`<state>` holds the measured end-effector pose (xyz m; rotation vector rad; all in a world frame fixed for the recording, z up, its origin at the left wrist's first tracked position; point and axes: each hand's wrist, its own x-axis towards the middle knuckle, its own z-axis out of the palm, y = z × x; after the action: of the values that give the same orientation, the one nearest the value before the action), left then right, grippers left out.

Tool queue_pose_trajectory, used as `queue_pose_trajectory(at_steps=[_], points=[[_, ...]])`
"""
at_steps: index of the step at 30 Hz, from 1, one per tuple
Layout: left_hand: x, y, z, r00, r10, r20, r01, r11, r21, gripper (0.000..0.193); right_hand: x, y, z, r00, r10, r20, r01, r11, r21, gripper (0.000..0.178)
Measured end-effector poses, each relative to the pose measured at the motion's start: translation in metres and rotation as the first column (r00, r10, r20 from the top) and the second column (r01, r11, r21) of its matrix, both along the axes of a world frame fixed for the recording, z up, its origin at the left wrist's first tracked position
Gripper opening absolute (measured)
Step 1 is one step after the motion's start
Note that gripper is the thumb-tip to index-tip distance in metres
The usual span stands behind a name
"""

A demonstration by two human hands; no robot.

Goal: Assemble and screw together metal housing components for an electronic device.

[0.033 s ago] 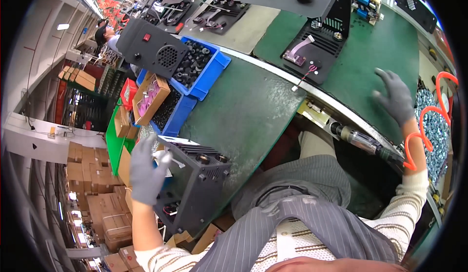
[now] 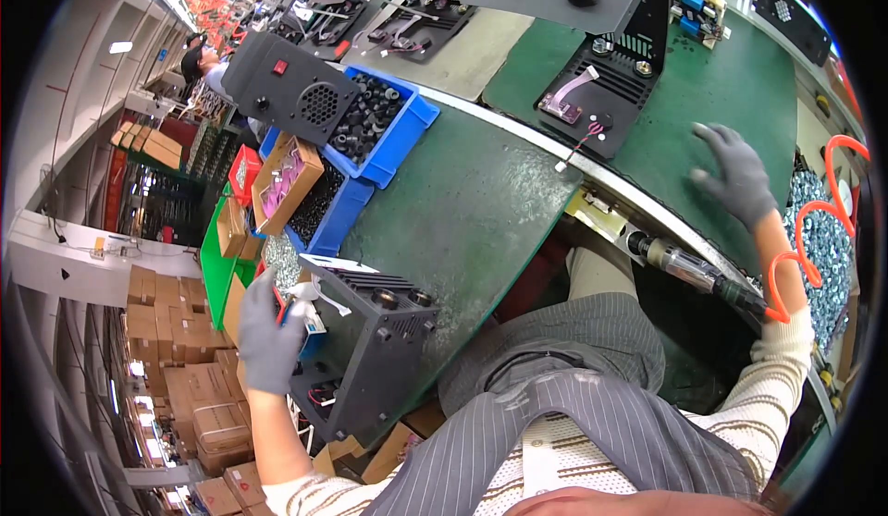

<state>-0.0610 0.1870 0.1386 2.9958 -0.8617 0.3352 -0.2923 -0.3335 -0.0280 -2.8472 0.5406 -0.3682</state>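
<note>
My left hand (image 2: 268, 338), in a grey glove, is open at the left, thumb apart from the raised fingers. Its thumb is close to a white part (image 2: 302, 294) beside a black metal housing (image 2: 384, 359); whether they touch I cannot tell. That housing stands on the near end of the green bench, with a white cable at its top. Over the green work surface at the right, my gloved right hand (image 2: 735, 176) is open and holds nothing, fingers spread. Left of it sits another black housing (image 2: 601, 95), with a small circuit board and ribbon cable on its base.
Blue bins (image 2: 393, 141) of black fittings stand at the left, near a cardboard tray (image 2: 287, 183) of pink parts. A power screwdriver (image 2: 684, 266) lies along the line's edge. An orange coiled hose (image 2: 786, 266) hangs by my right forearm, beside a heap of screws (image 2: 819, 248).
My right hand has shifted a little left over the green surface. My left hand has dropped slightly lower and to the left, with its thumb further from its fingers.
</note>
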Motion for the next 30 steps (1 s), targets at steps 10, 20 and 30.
queue_pose_trajectory(at_steps=[10,20,30], points=[[-0.088,0.163,-0.081,0.561,0.169,-0.811,-0.815,0.288,-0.503,0.042,0.114,0.016,-0.020,0.902,0.417,0.112,-0.406,0.907,-0.111,0.049],[-0.091,0.139,-0.105,0.781,0.125,-0.612,-0.603,0.408,-0.686,0.058,0.036,-0.034,-0.037,0.917,-0.261,0.302,0.196,0.954,0.227,0.033],[-0.024,0.082,-0.151,0.572,-0.476,-0.669,-0.452,0.497,-0.740,0.071,-0.055,-0.061,-0.071,0.798,-0.597,0.077,0.425,0.650,0.630,0.029]])
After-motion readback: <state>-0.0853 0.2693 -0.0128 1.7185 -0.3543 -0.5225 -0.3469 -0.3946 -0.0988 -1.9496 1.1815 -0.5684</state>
